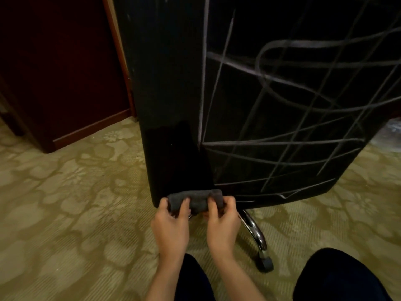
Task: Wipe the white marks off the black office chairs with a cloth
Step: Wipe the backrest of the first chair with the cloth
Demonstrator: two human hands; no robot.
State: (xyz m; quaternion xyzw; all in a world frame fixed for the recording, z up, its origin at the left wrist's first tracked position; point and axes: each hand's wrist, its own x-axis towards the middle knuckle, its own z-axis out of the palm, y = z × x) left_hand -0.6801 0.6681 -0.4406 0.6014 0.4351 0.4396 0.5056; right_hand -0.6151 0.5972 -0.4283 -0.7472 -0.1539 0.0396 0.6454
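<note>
The back of a black office chair (169, 83) fills the upper middle and right of the head view. White marks (282, 105) cross its right part in lines and loops; the left strip is free of marks, with a darker patch low down. A folded grey cloth (196, 197) lies against the chair back's bottom edge. My left hand (171, 224) grips the cloth's left end and my right hand (221, 222) grips its right end, fingers curled over it.
A chrome chair leg (255, 231) with a black caster (265, 262) stands just right of my hands. Dark wooden furniture (65, 72) stands at the left. Patterned olive carpet (76, 213) covers the floor. My dark-trousered knees (338, 276) show at the bottom.
</note>
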